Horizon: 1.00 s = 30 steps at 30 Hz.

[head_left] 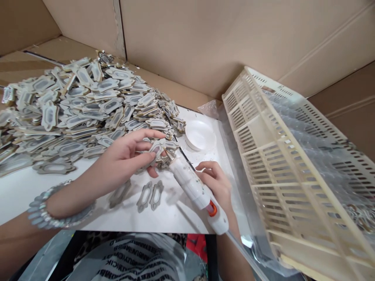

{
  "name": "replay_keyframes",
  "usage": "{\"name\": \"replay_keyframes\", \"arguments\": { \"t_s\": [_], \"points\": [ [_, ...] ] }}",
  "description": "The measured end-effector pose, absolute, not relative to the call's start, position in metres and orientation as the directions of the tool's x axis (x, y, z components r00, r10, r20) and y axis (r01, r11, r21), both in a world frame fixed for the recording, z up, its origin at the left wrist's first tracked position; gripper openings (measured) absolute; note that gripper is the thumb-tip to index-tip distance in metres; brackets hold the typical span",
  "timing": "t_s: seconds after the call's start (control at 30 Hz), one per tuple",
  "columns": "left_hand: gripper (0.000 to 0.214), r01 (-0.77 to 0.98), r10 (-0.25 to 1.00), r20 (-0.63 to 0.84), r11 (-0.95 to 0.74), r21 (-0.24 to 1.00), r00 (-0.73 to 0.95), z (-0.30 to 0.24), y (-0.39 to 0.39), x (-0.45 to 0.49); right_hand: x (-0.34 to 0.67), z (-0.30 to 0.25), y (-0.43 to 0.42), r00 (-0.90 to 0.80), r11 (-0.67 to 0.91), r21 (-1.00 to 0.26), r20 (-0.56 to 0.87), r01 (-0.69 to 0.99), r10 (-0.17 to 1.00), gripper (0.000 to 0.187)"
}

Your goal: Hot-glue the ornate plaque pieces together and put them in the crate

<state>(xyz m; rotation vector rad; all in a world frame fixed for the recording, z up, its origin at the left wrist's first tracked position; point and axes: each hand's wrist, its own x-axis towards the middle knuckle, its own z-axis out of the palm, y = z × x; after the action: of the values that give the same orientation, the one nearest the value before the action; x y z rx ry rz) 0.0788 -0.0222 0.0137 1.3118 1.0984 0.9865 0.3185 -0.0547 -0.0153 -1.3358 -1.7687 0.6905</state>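
one cream plastic basket stood at three o'clock, and a heap of flat grey frames spread between nine and ten. a white glue gun at five o'clock, its nozzle toward eleven, was grasped in the right hand; the left hand, at nine, pinched one small frame near the centre, just beside the nozzle's tip.

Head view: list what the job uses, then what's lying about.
Used:
- glue gun in the right hand
- small frame in the left hand
- likely the frame heap

Seemingly just lying about:
- white bowl
- slotted plastic crate
- clear plastic scrap
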Motion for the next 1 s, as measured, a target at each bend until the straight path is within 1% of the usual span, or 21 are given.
{"name": "replay_keyframes", "arguments": {
  "t_s": [0.13,0.2,0.33,0.47,0.57,0.73,0.9,1.0],
  "points": [
    [0.037,0.051,0.972,-0.044,0.033,0.998,0.231,0.0124,-0.0218,0.0787,0.3172,-0.0144,-0.0524,-0.143,0.305,-0.786,0.272,0.537,0.952,0.012],
    [0.037,0.052,0.973,-0.043,0.031,0.998,0.228,0.0119,-0.0220,0.0786,0.3179,-0.0165,-0.0529,-0.160,0.321,-0.774,0.280,0.546,0.946,0.014],
    [0.038,0.063,0.970,-0.030,0.015,0.998,0.241,0.0129,-0.0227,0.0786,0.3195,-0.0209,-0.0547,-0.137,0.289,-0.784,0.257,0.549,0.957,0.019],
    [0.035,0.059,0.969,-0.013,-0.001,0.998,0.247,0.0153,-0.0232,0.0787,0.3189,-0.0199,-0.0557,-0.180,0.348,-0.742,0.300,0.573,0.937,0.021],
    [0.034,0.055,0.967,0.002,-0.016,0.998,0.257,0.0160,-0.0235,0.0786,0.3177,-0.0182,-0.0560,-0.150,0.309,-0.768,0.273,0.561,0.950,0.021],
    [0.033,0.090,0.969,0.028,-0.052,0.995,0.245,0.0134,-0.0235,0.0790,0.3185,-0.0202,-0.0566,-0.153,0.268,-0.785,0.219,0.558,0.964,0.020],
    [0.041,0.152,0.977,0.007,-0.040,0.988,0.214,0.0113,-0.0233,0.0792,0.3183,-0.0219,-0.0561,-0.073,0.115,-0.853,0.091,0.509,0.993,0.017],
    [0.043,0.175,0.980,0.013,-0.048,0.983,0.196,0.0126,-0.0236,0.0795,0.3165,-0.0190,-0.0553,-0.062,0.092,-0.872,0.071,0.481,0.996,0.020]
  ]
}}
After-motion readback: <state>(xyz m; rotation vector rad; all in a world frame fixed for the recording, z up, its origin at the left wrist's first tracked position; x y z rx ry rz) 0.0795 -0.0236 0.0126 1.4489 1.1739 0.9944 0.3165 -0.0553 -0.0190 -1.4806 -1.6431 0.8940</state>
